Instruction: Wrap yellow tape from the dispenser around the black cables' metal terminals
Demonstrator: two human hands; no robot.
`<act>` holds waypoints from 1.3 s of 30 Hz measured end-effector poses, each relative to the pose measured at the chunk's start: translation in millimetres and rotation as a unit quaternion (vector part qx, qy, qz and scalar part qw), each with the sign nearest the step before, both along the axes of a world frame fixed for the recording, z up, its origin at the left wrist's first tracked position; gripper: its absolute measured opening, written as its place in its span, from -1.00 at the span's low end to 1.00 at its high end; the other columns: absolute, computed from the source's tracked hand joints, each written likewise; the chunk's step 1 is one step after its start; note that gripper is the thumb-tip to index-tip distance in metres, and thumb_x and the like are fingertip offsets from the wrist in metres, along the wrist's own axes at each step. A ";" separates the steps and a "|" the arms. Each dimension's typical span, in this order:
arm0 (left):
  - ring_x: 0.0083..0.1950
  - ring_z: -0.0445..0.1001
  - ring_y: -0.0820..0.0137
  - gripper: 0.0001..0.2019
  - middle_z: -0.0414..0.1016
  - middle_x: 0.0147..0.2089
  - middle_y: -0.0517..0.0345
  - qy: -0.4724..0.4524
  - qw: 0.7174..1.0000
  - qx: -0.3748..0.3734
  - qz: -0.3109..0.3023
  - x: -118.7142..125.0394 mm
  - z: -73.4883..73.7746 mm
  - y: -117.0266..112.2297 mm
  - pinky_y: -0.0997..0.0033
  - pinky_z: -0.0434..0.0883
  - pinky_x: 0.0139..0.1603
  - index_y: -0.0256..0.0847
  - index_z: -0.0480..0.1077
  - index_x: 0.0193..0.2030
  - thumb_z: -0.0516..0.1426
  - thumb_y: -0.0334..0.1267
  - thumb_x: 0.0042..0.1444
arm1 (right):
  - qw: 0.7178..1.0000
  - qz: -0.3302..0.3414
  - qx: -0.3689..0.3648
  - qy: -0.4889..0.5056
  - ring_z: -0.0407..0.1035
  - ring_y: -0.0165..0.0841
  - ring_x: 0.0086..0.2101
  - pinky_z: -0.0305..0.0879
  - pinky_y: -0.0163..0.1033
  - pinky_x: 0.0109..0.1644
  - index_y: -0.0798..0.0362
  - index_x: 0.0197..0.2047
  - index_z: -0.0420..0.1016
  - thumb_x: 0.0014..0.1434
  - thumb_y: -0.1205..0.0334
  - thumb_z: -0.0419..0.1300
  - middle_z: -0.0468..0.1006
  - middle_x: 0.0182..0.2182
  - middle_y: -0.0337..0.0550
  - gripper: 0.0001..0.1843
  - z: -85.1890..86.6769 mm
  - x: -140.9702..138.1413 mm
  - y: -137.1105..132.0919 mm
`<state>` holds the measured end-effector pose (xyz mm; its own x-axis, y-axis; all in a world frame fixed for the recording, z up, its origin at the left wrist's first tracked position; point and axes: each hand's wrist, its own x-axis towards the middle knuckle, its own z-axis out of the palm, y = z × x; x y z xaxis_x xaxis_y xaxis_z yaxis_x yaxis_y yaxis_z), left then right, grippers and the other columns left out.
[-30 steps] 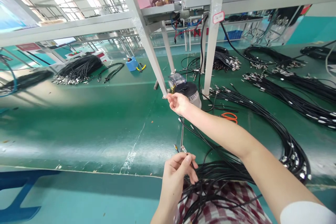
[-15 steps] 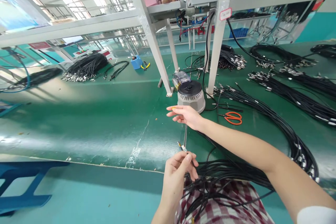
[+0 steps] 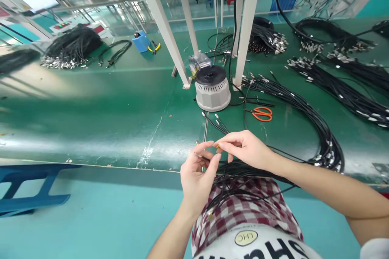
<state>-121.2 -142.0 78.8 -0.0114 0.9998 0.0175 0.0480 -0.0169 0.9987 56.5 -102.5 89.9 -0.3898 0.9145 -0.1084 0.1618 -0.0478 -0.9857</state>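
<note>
Hands: left hand (image 3: 196,182) and right hand (image 3: 246,149) both pinched, fingertips meeting on a metal-tipped black cable end (image 3: 217,145) above the lap | Placement: black cable bundle (image 3: 240,174) draped over checked cloth (image 3: 240,214), apparently keeping slack within reach, before the green bench belt (image 3: 106,129)

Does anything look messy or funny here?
Yes: long black rubbery cables droop off the shiny green workbench and tangle across the person's red-and-white checked cloth, while other cables on the bench lie in neater rows.
</note>
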 end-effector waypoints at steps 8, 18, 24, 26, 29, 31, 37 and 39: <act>-0.51 0.39 0.53 -0.83 0.52 -0.45 0.23 0.118 0.985 0.123 0.027 11.2 -6.0 -7.0 0.54 0.40 -0.43 -0.21 0.54 -0.10 0.27 -0.33 0.15 | 0.992 0.001 0.093 -0.089 0.46 -0.42 -0.49 0.29 -0.32 -0.42 -0.02 -0.14 0.68 0.34 0.11 0.11 0.67 -0.29 -0.15 -0.70 5.9 6.9 -16.4; -0.67 0.30 0.58 -0.85 0.47 -0.54 0.23 -0.057 0.998 -0.029 0.023 18.4 -6.8 -10.5 0.57 0.28 -0.66 -0.26 0.54 -0.23 0.30 -0.22 0.13 | 0.997 -0.063 0.032 0.026 0.45 -0.45 -0.50 0.34 -0.31 -0.37 -0.02 -0.13 0.66 0.34 0.05 0.11 0.66 -0.27 -0.18 -0.68 -8.6 4.3 -28.1; -0.69 0.26 0.59 -0.85 0.37 -0.62 0.29 -0.141 0.987 -0.061 0.042 17.9 -5.9 -9.0 0.61 0.18 -0.69 -0.27 0.51 -0.21 0.28 -0.24 0.15 | 0.968 -0.193 -0.051 0.155 0.43 -0.51 -0.56 0.23 -0.34 -0.46 0.00 -0.12 0.64 0.30 0.04 0.15 0.68 -0.25 -0.15 -0.70 -23.7 2.6 -21.4; -0.69 0.27 0.58 -0.85 0.36 -0.63 0.29 -0.154 0.985 -0.069 0.029 17.3 -5.5 -7.8 0.60 0.18 -0.69 -0.29 0.51 -0.20 0.26 -0.23 0.17 | 0.965 -0.200 -0.049 0.160 0.43 -0.50 -0.54 0.27 -0.32 -0.41 -0.01 -0.09 0.64 0.29 0.03 0.18 0.69 -0.23 -0.15 -0.70 -25.2 3.3 -22.6; -0.68 0.28 0.57 -0.83 0.35 -0.62 0.28 -0.161 0.985 -0.064 0.015 17.9 -5.2 -6.8 0.58 0.19 -0.68 -0.29 0.53 -0.17 0.23 -0.21 0.20 | 0.970 -0.182 -0.030 0.158 0.54 -0.40 -0.32 0.41 -0.25 -0.17 -0.05 -0.03 0.62 0.23 0.03 0.26 0.69 -0.18 -0.15 -0.71 -22.4 0.8 -29.9; -0.68 0.28 0.57 -0.82 0.36 -0.62 0.28 -0.151 0.987 -0.056 0.017 18.9 -5.4 -7.0 0.58 0.20 -0.67 -0.28 0.55 -0.15 0.23 -0.21 0.22 | 0.974 -0.178 0.009 0.139 0.55 -0.31 -0.12 0.41 -0.21 -0.08 -0.09 0.01 0.59 0.17 0.05 0.33 0.67 -0.11 -0.15 -0.66 -18.8 -3.1 -34.8; -0.66 0.31 0.57 -0.85 0.38 -0.61 0.29 -0.115 0.993 -0.011 0.027 21.2 -8.6 -10.9 0.55 0.27 -0.62 -0.26 0.58 -0.12 0.22 -0.27 0.23 | 0.969 -0.201 0.091 0.113 0.59 -0.28 -0.16 0.46 -0.18 -0.10 -0.07 0.00 0.56 0.11 0.12 0.39 0.70 -0.18 -0.15 -0.63 -16.1 -14.6 -34.4; -0.65 0.31 0.58 -0.84 0.37 -0.61 0.30 -0.096 0.995 0.014 0.033 22.4 -10.2 -12.7 0.55 0.30 -0.59 -0.27 0.58 -0.11 0.21 -0.29 0.24 | 0.966 -0.215 0.086 0.117 0.60 -0.28 -0.22 0.49 -0.16 -0.09 -0.05 -0.03 0.57 0.13 0.14 0.38 0.71 -0.25 -0.16 -0.69 -17.0 -15.9 -32.8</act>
